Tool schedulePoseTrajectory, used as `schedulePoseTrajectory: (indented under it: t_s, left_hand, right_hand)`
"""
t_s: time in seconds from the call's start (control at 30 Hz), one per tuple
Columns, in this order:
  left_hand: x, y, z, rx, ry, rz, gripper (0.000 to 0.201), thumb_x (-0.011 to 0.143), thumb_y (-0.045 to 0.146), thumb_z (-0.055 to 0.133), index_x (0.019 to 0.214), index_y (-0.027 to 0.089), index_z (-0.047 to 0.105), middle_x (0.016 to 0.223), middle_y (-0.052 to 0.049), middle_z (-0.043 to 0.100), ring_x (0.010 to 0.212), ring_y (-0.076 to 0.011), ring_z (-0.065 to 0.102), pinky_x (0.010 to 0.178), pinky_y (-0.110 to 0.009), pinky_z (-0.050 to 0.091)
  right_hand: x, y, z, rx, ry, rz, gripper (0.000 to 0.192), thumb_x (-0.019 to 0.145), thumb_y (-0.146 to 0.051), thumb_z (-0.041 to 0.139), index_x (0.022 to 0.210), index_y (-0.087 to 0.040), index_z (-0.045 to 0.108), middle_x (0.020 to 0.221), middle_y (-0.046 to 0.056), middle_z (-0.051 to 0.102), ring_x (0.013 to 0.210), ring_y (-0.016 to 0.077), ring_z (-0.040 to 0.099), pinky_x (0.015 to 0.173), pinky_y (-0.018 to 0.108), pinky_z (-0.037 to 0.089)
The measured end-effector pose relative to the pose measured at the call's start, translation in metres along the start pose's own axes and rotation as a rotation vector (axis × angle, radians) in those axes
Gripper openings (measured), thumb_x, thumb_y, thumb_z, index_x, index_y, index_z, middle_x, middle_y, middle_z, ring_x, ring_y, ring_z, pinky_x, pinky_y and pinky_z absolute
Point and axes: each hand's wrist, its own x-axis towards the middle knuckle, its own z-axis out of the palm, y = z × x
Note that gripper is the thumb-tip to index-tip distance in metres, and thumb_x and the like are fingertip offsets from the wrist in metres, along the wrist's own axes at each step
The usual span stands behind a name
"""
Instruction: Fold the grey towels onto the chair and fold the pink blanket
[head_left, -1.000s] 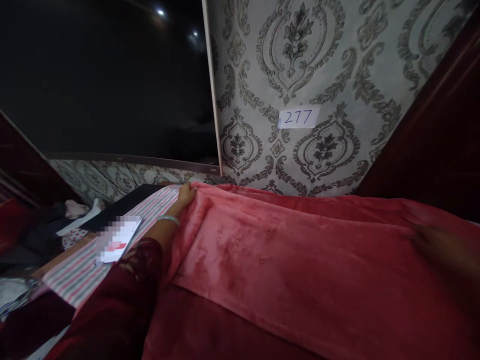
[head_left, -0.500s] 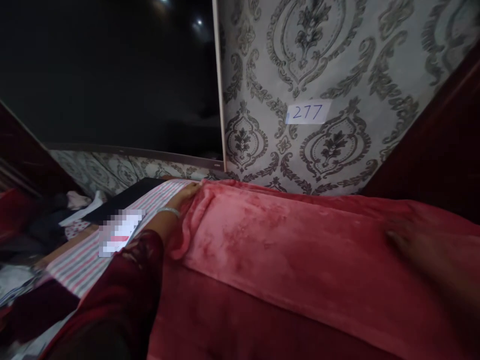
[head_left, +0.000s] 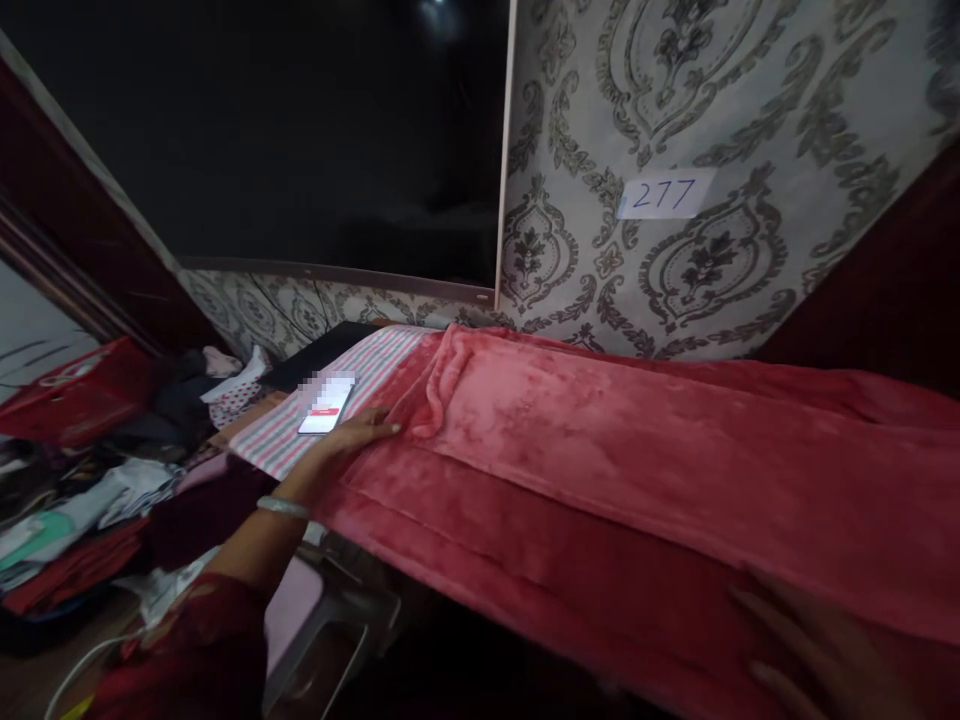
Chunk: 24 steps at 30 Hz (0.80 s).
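Observation:
A red fleece blanket (head_left: 637,470) lies folded along a raised surface, its upper layer turned back in a band. My left hand (head_left: 360,432) rests flat on the blanket's left end, fingers stretched out, a bangle on the wrist. My right hand (head_left: 817,645) lies at the lower right on the blanket's near edge, fingers spread, blurred and dim. A phone (head_left: 328,403) with a lit screen lies on a striped cloth (head_left: 330,400) just left of my left hand.
A dark screen (head_left: 300,140) and patterned wallpaper with a label reading 277 (head_left: 664,194) stand behind. Heaped clothes (head_left: 90,480) and a red bag (head_left: 75,390) fill the left side. A pale plastic stool (head_left: 330,620) stands below my left arm.
My left hand has let go of the blanket's far corner and come back to its near left end. My right hand has slid down to the near edge. The view has shifted left.

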Motion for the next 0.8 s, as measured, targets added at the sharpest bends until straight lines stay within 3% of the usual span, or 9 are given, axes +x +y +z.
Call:
schedulePoseTrajectory:
  t_s: [0.13,0.3,0.53,0.7,0.8]
  left_hand:
    - [-0.016,-0.012,0.004,-0.043,0.073,0.010,0.043,0.059,0.050,0.080,0.087,0.020,0.067,0.092,-0.006,0.075,0.097,-0.0296,0.069,0.082,-0.037,0.056]
    - [-0.013,-0.016,0.005,0.077,0.273,0.035,0.027,0.068,0.037,0.071,0.088,0.020,0.064,0.086,-0.004,0.071,0.089,-0.0237,0.068,0.076,-0.031,0.055]
    - [-0.014,-0.012,0.005,0.309,0.179,0.109,0.056,0.075,0.037,0.061,0.126,0.014,0.058,0.077,-0.002,0.066,0.075,-0.0214,0.065,0.066,-0.029,0.052]
    - [-0.020,-0.005,0.002,0.531,0.173,0.141,0.061,0.080,0.036,0.051,0.133,0.006,0.054,0.061,0.002,0.056,0.065,-0.0213,0.059,0.062,-0.028,0.047]
    - [-0.020,-0.005,-0.001,0.502,0.176,0.127,0.052,0.079,0.037,0.054,0.124,0.011,0.059,0.074,-0.003,0.068,0.076,-0.0226,0.066,0.068,-0.028,0.051]
  right_hand:
    - [-0.034,0.002,-0.011,0.055,-0.067,-0.033,0.068,0.081,-0.052,0.056,0.148,-0.052,0.045,0.145,-0.005,0.058,0.124,0.0408,0.060,0.090,0.059,0.057]
    - [-0.048,0.012,-0.029,-0.027,-0.072,-0.012,0.050,0.090,-0.048,0.056,0.138,-0.037,0.061,0.141,0.007,0.061,0.123,0.0357,0.062,0.096,0.054,0.057]
    - [-0.038,0.008,-0.032,-0.130,0.090,-0.081,0.038,0.100,-0.036,0.044,0.126,-0.026,0.069,0.124,0.011,0.069,0.110,0.0268,0.067,0.092,0.044,0.057]
    - [-0.026,0.004,-0.043,-0.246,0.148,-0.043,0.037,0.097,-0.023,0.041,0.116,-0.022,0.073,0.104,0.011,0.074,0.094,0.0265,0.068,0.081,0.043,0.056]
    - [-0.026,-0.001,-0.056,-0.243,0.148,-0.020,0.038,0.097,-0.021,0.040,0.114,-0.022,0.074,0.095,0.010,0.073,0.090,0.0258,0.067,0.083,0.042,0.056]
